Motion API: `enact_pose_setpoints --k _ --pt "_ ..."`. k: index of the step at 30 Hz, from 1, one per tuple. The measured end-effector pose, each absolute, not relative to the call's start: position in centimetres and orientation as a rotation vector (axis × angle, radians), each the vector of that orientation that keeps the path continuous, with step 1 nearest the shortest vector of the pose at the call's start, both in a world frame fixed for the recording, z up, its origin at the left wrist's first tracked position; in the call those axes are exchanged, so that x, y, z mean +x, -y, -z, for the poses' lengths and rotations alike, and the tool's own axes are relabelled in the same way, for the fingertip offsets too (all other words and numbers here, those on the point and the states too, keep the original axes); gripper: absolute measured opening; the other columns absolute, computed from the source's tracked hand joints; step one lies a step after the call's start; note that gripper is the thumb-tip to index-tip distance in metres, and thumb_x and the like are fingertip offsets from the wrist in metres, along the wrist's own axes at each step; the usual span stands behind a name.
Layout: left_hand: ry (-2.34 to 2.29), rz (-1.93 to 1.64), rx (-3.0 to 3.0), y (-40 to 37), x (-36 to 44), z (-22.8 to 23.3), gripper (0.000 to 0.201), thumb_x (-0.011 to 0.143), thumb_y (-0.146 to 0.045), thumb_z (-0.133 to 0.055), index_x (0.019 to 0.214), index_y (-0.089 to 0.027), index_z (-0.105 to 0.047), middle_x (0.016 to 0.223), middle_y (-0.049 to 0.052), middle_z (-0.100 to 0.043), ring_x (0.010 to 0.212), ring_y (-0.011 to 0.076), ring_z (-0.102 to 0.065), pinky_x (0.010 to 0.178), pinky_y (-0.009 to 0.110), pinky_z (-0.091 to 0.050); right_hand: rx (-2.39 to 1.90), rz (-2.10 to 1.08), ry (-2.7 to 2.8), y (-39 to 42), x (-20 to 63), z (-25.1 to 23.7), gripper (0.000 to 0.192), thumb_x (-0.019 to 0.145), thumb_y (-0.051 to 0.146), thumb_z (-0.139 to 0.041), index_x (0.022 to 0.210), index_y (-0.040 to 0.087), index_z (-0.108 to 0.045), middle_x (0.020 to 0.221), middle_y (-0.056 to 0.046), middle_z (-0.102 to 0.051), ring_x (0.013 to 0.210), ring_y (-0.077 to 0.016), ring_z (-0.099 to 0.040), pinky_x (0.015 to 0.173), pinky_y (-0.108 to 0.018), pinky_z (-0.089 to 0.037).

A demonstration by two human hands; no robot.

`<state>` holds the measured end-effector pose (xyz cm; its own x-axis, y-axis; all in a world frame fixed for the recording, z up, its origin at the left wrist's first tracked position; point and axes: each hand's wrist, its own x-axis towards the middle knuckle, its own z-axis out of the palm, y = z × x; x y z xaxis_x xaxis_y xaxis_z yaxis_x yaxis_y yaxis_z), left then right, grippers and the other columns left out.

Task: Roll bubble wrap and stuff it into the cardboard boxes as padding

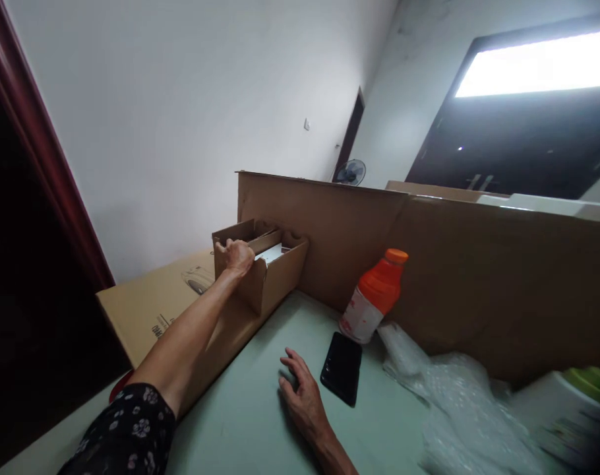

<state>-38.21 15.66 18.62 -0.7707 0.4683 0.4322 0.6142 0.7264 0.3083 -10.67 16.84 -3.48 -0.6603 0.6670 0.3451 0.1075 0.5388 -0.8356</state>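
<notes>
My left hand (238, 256) reaches forward to a small open cardboard box (250, 287), its fingers closed over the near rim. Inside the box are cardboard dividers, and something white (273, 254) shows in the right-hand compartment. What lies deeper in it is hidden. My right hand (302, 399) is low over the pale green table, fingers apart and slightly bent, with nothing in it. Just right of that hand lies a black smartphone (342, 369). Under the small box is a flat printed carton (181, 297).
A tall cardboard panel (339, 231) stands behind the table (231, 429). In front of it are an orange-capped bottle (374, 297), crumpled bubble wrap (458, 396) and a white container (562, 415) with a green lid. A fan (351, 173) stands far back.
</notes>
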Motion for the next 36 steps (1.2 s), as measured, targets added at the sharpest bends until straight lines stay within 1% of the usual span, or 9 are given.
enact_pose_setpoints --k 8,12,15,18,21,24,26,30,36 --pt "2.487 0.712 -0.923 -14.8 -37.5 -18.4 0.032 0.091 -0.032 -0.051 0.097 -0.015 -0.076 0.103 0.017 -0.075 0.114 0.0351 -0.059 0.107 0.06 -0.032 -0.598 -1.11 2.083 -16.5 -10.9 3.1 0.034 0.075 0.018 -0.06 0.107 0.02 -0.074 0.139 -0.013 -0.063 0.131 -0.0278 -0.057 0.114 -0.048 -0.041" --pt "2.343 0.812 -0.917 -12.8 -35.7 -18.0 0.048 0.095 -0.039 -0.043 0.131 -0.012 -0.061 0.136 0.019 -0.062 0.131 0.0356 -0.048 0.114 0.059 -0.027 -0.609 -1.122 2.071 -16.1 -11.0 3.0 0.036 0.074 0.015 -0.059 0.106 0.021 -0.074 0.138 -0.011 -0.063 0.131 -0.0257 -0.057 0.115 -0.044 -0.041" --pt "2.089 0.853 -0.981 -11.0 -33.3 -16.4 0.056 0.094 -0.04 -0.047 0.141 -0.011 -0.051 0.152 0.019 -0.046 0.144 0.0337 -0.036 0.12 0.056 -0.02 -0.615 -1.131 2.058 -16.1 -11.2 3.0 0.036 0.072 0.014 -0.059 0.104 0.021 -0.073 0.137 -0.011 -0.064 0.13 -0.0261 -0.057 0.114 -0.044 -0.041" --pt "1.821 0.573 -1.391 -10.5 -30.1 -13.5 0.047 0.092 -0.035 -0.052 0.134 -0.015 -0.058 0.157 0.018 -0.041 0.152 0.0345 -0.024 0.123 0.061 -0.011 -0.612 -1.137 2.058 -16.0 -11.3 2.9 0.034 0.073 0.014 -0.058 0.103 0.021 -0.073 0.136 -0.012 -0.064 0.13 -0.0267 -0.057 0.114 -0.045 -0.041" --pt "1.744 0.212 -1.748 -12.2 -27.5 -10.5 0.039 0.091 -0.02 -0.05 0.128 -0.015 -0.064 0.158 0.014 -0.042 0.155 0.0269 -0.018 0.126 0.054 -0.01 -0.607 -1.134 2.075 -15.8 -11.2 2.7 0.033 0.074 0.014 -0.058 0.103 0.021 -0.073 0.137 -0.012 -0.063 0.131 -0.0264 -0.056 0.114 -0.045 -0.04" --pt "1.804 0.063 -1.832 -15.2 -27.3 -8.6 0.039 0.085 -0.011 -0.054 0.121 -0.01 -0.068 0.147 0.017 -0.056 0.152 0.0234 -0.028 0.127 0.045 -0.014 -0.613 -1.12 2.097 -15.7 -11.1 2.5 0.033 0.074 0.013 -0.059 0.102 0.02 -0.072 0.137 -0.012 -0.063 0.131 -0.0267 -0.056 0.114 -0.046 -0.04" --pt "1.884 -0.013 -1.828 -16.8 -28.1 -7.8 0.038 0.085 -0.012 -0.057 0.121 -0.009 -0.068 0.142 0.017 -0.06 0.149 0.0264 -0.035 0.127 0.048 -0.014 -0.614 -1.112 2.107 -15.6 -11.0 2.4 0.033 0.074 0.011 -0.058 0.102 0.021 -0.072 0.137 -0.011 -0.063 0.131 -0.0256 -0.056 0.114 -0.046 -0.04" --pt "2.022 -0.085 -1.771 -17.9 -30.1 -6.6 0.048 0.09 -0.019 -0.057 0.138 -0.013 -0.057 0.155 0.016 -0.045 0.152 0.0316 -0.026 0.124 0.059 -0.008 -0.608 -1.111 2.117 -15.4 -11.1 2.4 0.031 0.074 0.009 -0.058 0.099 0.021 -0.072 0.137 -0.012 -0.063 0.129 -0.025 -0.057 0.113 -0.046 -0.041" --pt "2.169 -0.095 -1.66 -18.0 -30.6 -5.8 0.063 0.084 -0.01 -0.043 0.147 -0.006 -0.047 0.161 0.019 -0.034 0.155 0.0323 -0.013 0.124 0.057 0.003 -0.595 -1.126 2.129 -15.3 -11.3 2.7 0.029 0.075 0.008 -0.059 0.097 0.021 -0.072 0.137 -0.012 -0.062 0.128 -0.0252 -0.057 0.112 -0.047 -0.041"
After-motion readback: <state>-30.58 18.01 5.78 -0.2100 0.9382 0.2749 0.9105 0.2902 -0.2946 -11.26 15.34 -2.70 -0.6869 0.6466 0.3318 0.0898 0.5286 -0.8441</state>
